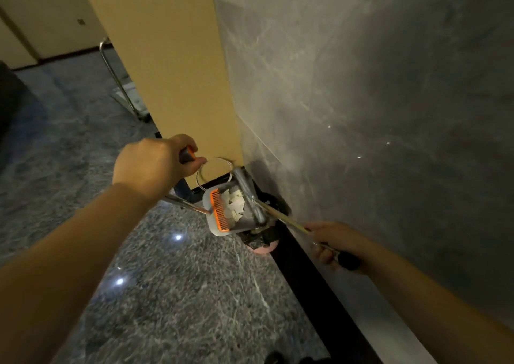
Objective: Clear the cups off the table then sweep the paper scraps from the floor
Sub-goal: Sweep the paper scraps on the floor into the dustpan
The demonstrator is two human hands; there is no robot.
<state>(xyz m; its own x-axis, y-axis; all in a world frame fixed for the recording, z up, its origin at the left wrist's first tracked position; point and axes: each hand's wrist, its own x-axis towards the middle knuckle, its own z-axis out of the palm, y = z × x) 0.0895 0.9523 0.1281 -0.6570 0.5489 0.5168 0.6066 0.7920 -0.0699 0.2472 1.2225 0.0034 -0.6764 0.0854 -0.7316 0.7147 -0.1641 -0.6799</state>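
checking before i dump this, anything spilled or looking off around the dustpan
Nothing stands out. The white paper scraps lie inside the dustpan, behind its orange comb, and none show on the floor nearby. The left hand grips the dustpan handle, the right hand the broom handle.

Your left hand (151,163) sits left of centre in the frame, gripping a handle above the dustpan (219,226). The dustpan lies at centre, with paper scraps (235,203) inside it. Your right hand (332,242) is lower right of the dustpan, holding the broom handle (281,216), beside the wall (375,99) on the right. The floor (167,294) spreads across the lower left.
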